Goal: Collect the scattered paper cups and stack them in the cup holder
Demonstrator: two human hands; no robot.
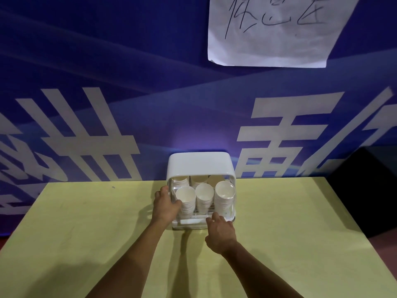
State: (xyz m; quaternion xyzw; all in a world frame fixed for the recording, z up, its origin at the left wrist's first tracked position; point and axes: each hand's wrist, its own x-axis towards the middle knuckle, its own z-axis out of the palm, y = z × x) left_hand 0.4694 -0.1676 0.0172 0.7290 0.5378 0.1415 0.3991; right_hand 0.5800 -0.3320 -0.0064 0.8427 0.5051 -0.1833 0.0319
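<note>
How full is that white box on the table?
Nearly full: the cup holder holds three stacks of paper cups in front, with more stacks behind them.

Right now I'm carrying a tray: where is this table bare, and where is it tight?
Bare table lies left of the cup holder to the left edge, and right of it to the right edge. Tight at back centre: the left hand holds the holder's side, the right hand touches its front, forearms cross the near middle.
</note>
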